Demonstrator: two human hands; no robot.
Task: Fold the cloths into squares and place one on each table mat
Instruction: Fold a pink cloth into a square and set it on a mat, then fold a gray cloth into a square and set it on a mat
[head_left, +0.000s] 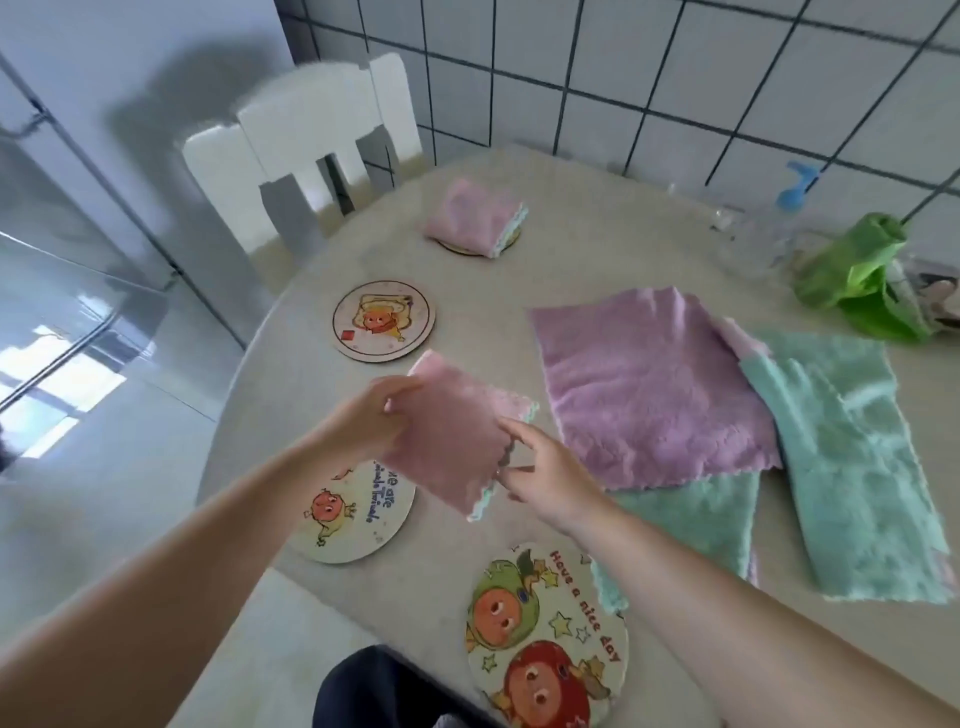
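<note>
I see the folded pink cloth (457, 441) held above the desk (597, 249), the left hand (371, 415) pinching its far-left edge, the right hand (540, 467) with loose fingers touching its near-right edge. The empty mat (383, 320) lies just beyond the cloth, up-left, nearer the left grip; another mat (353, 514) sits below it
</note>
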